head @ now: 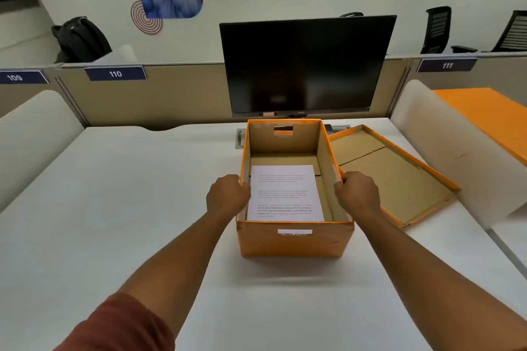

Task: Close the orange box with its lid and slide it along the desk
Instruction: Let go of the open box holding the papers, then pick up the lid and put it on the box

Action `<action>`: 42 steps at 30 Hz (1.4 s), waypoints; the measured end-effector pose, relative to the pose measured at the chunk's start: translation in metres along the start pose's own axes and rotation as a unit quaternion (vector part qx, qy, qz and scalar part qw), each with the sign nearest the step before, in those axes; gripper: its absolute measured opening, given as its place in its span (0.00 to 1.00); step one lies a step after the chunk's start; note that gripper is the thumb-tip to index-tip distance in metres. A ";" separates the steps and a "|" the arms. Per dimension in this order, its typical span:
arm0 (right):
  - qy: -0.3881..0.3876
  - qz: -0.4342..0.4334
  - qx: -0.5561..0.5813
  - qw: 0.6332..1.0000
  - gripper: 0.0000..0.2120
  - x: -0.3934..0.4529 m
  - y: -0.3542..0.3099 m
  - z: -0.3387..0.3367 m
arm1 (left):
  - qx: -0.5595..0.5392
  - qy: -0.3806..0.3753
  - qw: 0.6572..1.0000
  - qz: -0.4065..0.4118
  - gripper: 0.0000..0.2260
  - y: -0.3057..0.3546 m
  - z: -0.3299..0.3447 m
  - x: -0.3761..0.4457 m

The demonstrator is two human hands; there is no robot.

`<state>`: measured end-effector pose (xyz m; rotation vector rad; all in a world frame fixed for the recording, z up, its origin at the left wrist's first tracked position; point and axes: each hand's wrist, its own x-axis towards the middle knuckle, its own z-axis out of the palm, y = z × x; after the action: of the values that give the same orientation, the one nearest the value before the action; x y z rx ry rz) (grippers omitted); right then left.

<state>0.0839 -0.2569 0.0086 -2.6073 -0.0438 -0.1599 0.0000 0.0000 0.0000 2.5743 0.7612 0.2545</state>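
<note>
The orange box (295,242) stands open in the middle of the white desk (114,208), with a printed sheet of paper (285,194) lying flat inside. Its lid (399,179) lies upside down to the right of the box, brown inside facing up, one edge leaning against the box. My left hand (226,195) grips the box's left wall at the rim. My right hand (358,194) grips the right wall at the rim, close to the lid's near corner.
A dark monitor (306,65) stands right behind the box. White side dividers (445,145) bound the desk on both sides, and a beige partition runs along the back. An orange surface (490,117) lies beyond the right divider. A black backpack (81,40) sits far left.
</note>
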 end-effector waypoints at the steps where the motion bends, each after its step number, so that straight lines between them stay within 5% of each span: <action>1: -0.002 0.002 0.002 1.000 0.10 -0.002 -0.002 0.000 | -0.008 -0.007 1.000 0.002 0.11 -0.001 -0.001 -0.001; 8: 0.053 -0.024 0.008 0.998 0.11 -0.024 -0.011 0.002 | -0.027 0.025 0.999 0.008 0.12 -0.022 -0.009 -0.017; 26: 0.036 -0.051 0.029 0.998 0.15 -0.071 -0.033 0.026 | -0.041 0.027 0.999 -0.004 0.12 -0.074 -0.030 -0.042; 29: 0.047 -0.047 0.053 0.996 0.19 -0.072 -0.036 0.017 | -0.036 0.019 0.999 -0.012 0.23 -0.067 -0.034 -0.037; 34: 0.062 -0.051 0.034 0.996 0.18 -0.067 -0.015 0.000 | -0.073 0.063 0.994 0.056 0.23 -0.017 -0.033 -0.033; 42: 0.050 -0.032 -0.005 0.998 0.16 -0.041 0.050 -0.022 | -0.088 -0.014 0.975 0.204 0.21 0.076 0.000 -0.041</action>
<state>0.0443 -0.3118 -0.0024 -2.6049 -0.0901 -0.3135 0.0018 -0.0802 0.0332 2.5331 0.1804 0.3911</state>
